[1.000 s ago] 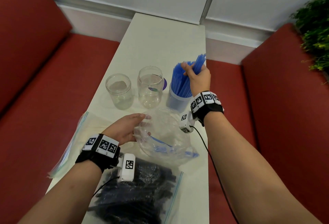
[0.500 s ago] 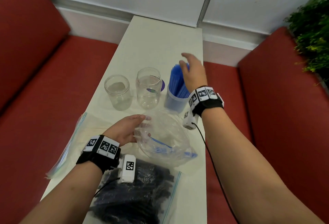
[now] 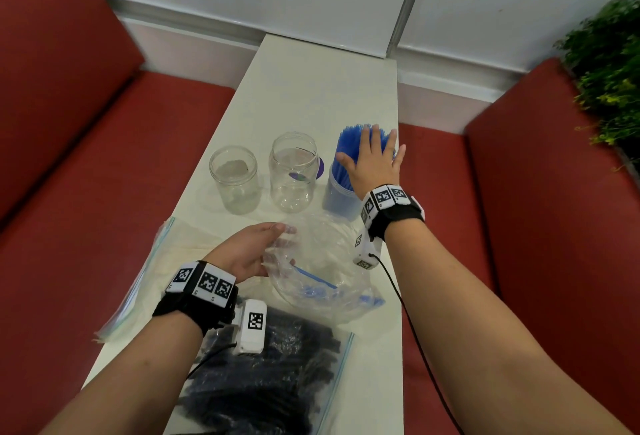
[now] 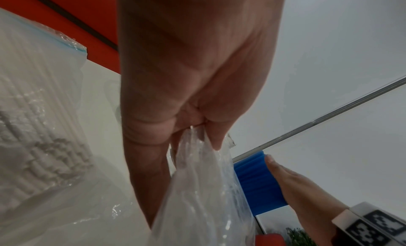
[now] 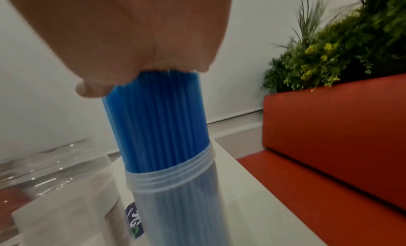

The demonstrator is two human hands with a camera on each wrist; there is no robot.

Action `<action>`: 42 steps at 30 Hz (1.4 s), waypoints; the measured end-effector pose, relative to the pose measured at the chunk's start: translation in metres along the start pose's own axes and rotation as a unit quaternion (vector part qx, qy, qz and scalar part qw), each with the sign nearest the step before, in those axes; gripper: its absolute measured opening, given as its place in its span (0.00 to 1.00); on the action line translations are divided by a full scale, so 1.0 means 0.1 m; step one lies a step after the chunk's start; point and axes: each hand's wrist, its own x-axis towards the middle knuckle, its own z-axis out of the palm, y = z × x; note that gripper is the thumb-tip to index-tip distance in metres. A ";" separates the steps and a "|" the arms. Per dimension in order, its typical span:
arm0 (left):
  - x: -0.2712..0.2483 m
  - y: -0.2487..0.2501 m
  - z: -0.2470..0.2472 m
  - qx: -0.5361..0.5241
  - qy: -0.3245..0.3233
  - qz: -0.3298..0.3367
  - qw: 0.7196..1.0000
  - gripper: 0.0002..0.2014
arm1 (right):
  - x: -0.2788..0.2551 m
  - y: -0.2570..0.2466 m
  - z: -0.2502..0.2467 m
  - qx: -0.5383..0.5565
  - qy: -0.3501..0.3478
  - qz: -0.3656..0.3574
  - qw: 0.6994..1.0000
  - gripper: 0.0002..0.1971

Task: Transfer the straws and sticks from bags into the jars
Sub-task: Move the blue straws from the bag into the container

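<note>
Head view: right hand (image 3: 372, 164), fingers spread, presses flat on blue straws (image 5: 158, 121) standing in a jar (image 5: 175, 197) at the table's (image 3: 311, 95) right edge; left hand (image 3: 247, 251) pinches an almost empty bag (image 3: 322, 272).

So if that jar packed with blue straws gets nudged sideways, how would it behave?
Probably tippy: the straws stand well above the jar rim, raising the weight. Likely light, being thin plastic. The right hand resting flat on top should steady it.
</note>
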 end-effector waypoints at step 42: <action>-0.16 -0.14 -0.03 -0.002 0.068 0.096 0.993 0.14 | -1.55 0.07 0.63 0.532 -0.175 0.016 0.829 0.11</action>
